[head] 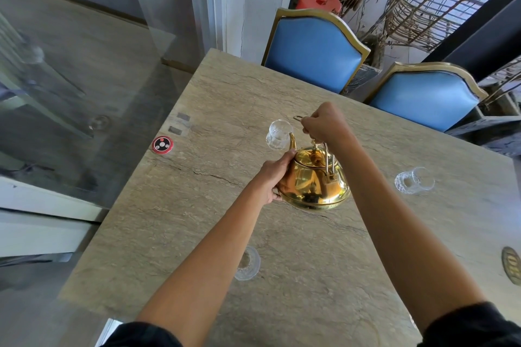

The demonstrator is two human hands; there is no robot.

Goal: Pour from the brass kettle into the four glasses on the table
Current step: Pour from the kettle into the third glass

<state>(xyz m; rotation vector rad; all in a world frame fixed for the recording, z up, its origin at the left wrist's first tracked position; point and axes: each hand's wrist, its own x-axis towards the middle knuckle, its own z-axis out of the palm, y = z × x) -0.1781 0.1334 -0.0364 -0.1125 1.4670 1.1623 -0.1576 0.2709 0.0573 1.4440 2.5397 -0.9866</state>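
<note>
Café or restaurant, stone table [310, 248] with call button [162, 144], blue gilt-framed chairs [314, 51]

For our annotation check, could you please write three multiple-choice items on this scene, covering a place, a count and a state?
1. Where does the brass kettle's spout point?
A. at the far glass
B. at the red call button
C. at a blue chair

2. How many glasses are clearly visible on the table?
A. one
B. three
C. six

3. How is the kettle held?
A. untouched
B. one hand only
C. left hand on the body, right hand on the handle

Answers: 1 A, the spout tip sits at that glass. 2 B, far, right and near glasses show. 3 C, both hands grip it.
</note>
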